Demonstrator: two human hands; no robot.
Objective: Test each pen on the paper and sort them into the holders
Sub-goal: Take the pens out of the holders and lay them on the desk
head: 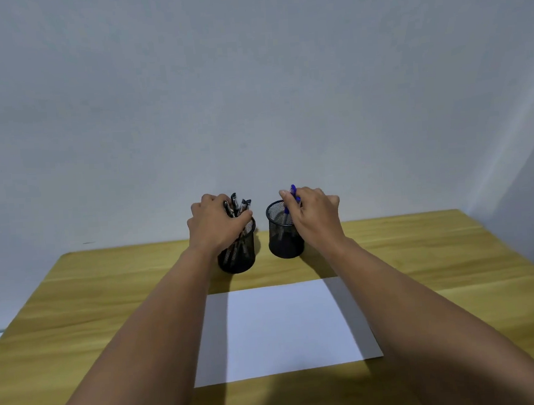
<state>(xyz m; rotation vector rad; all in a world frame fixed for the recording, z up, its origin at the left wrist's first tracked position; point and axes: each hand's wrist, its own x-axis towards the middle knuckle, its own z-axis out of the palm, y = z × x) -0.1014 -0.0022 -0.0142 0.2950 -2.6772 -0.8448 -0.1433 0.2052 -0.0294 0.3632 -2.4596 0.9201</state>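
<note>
Two black wire-mesh pen holders stand side by side on a yellow-brown wooden surface (421, 254), just beyond the far edge of a blank white sheet of paper (280, 328), as a person reaches for both at once. The left hand (213, 223) curls over the left holder (239, 255), its fingers wrapped round a bundle of dark pens (239, 206) whose capped ends fan up and to the right above the rim. The right hand (314, 213) sits at the right holder (284, 236), beyond the paper's far right portion, thumb and forefinger pinching a blue pen (292, 194) that stands near upright, its cap above the knuckles and its lower end down inside the mesh. The paper shows no marks, so testing appears not to have begun. The blue pen's long axis runs almost vertical, which suggests a straight lift would clear the rim before it is brought back toward the paper, which lies nearer the person than either holder. The right hand is the closer to that pen; the left holder looks much the fuller.
</note>
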